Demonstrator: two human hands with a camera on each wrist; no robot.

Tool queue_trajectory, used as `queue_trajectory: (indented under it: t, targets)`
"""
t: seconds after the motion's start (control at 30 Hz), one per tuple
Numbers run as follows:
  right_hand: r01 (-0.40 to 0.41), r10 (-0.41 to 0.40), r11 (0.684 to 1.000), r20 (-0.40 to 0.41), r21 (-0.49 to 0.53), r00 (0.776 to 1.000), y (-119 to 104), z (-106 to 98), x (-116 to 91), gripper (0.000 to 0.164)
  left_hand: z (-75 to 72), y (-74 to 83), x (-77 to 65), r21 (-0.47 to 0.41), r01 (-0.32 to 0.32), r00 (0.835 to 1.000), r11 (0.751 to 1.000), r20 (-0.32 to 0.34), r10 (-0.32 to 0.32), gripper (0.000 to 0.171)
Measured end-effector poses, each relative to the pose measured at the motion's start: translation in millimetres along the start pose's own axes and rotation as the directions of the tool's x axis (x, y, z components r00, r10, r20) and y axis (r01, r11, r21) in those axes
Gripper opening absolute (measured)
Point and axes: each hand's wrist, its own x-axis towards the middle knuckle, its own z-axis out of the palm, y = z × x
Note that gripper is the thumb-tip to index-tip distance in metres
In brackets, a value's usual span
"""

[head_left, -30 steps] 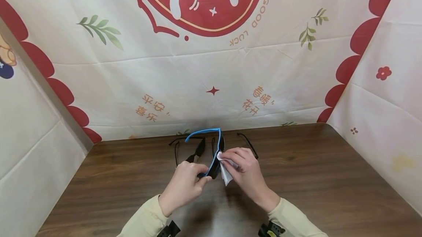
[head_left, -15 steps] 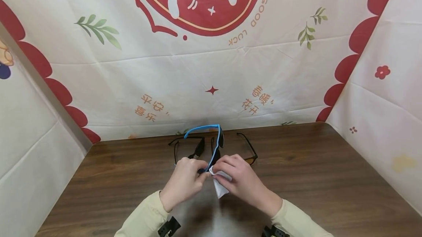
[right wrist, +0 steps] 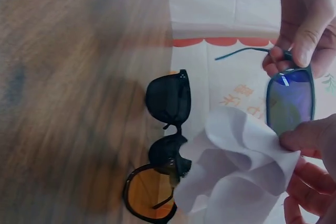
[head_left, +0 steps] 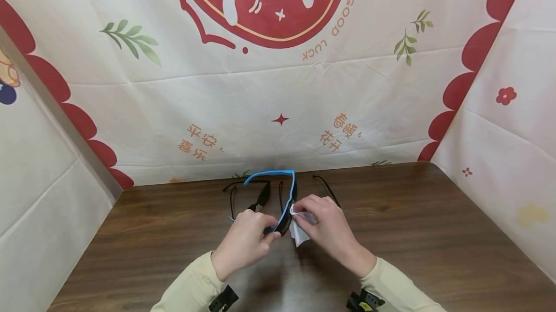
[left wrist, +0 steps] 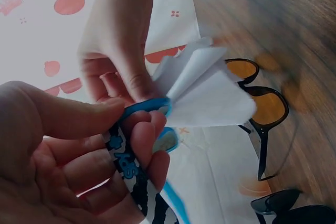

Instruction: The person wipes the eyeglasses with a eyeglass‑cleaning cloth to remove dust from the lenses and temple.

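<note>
My left hand point(head_left: 247, 239) grips blue-framed sunglasses point(head_left: 292, 186) by one end, with thumb and fingers at the hinge and temple. In the left wrist view that temple point(left wrist: 137, 184) has a black-and-white pattern with blue lettering. Seen from the right wrist, one lens point(right wrist: 290, 100) has a blue-violet sheen. My right hand point(head_left: 326, 227) pinches a white cloth point(head_left: 299, 235) against the front of the glasses. The cloth spreads out in loose folds below the fingers and hides part of the lens area. Both hands are above the table.
Black sunglasses point(right wrist: 169, 98) lie on the wooden table point(head_left: 412, 225) behind the hands. Black-framed glasses with orange lenses point(left wrist: 270, 108) lie near them, to the right in the head view. A printed white fabric backdrop point(head_left: 243, 104) rises beyond the table's far edge.
The right hand and cloth went down and left toward the left fingers half a second ago, then came back up and right along the glasses. The left hand keeps its hold, the glasses shifting slightly.
</note>
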Motion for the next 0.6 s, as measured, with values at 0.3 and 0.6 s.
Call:
queue_trajectory:
  t: [0.3, 0.6]
  targets:
    - [0.07, -0.075, 0.988, 0.033, 0.134, 0.997, -12, -2, 4, 0.029, 3.9, -3.3, -1.2, -0.037, 0.006, 1.0, 0.999, -0.017, -0.006, 0.023]
    - [0.239, -0.244, 0.958, 0.015, 0.161, 0.97, -11, 5, -7, 0.017, 0.3, -5.5, -1.0, -0.034, -0.001, 0.998, 0.999, -0.056, -0.001, 0.016]
